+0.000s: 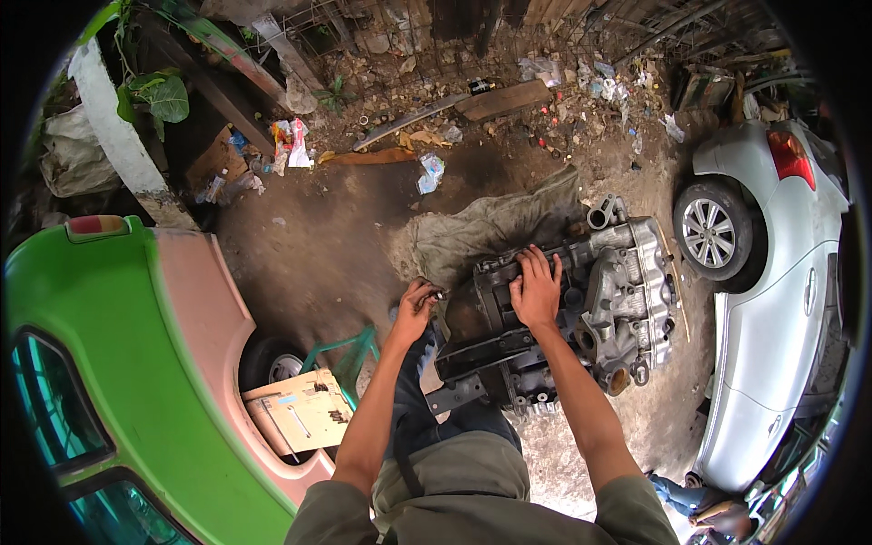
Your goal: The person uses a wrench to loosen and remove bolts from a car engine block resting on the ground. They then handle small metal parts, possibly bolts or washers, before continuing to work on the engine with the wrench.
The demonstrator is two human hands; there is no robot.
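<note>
A large metal engine lies on its side on the ground in front of me, its dark open underside turned toward my left. My left hand is just left of it, fingers pinched on a small dark piece with a shiny end; its exact kind is too small to make out. My right hand rests on the engine's upper side with its fingers spread, holding nothing that I can see. A grey-green cloth is spread on the ground along the engine's far side.
At left stands a green and pink car. Beside its wheel, cardboard with a wrench lies on a green plastic stool. A silver car stands at right; another person is lower right. Planks and litter lie beyond.
</note>
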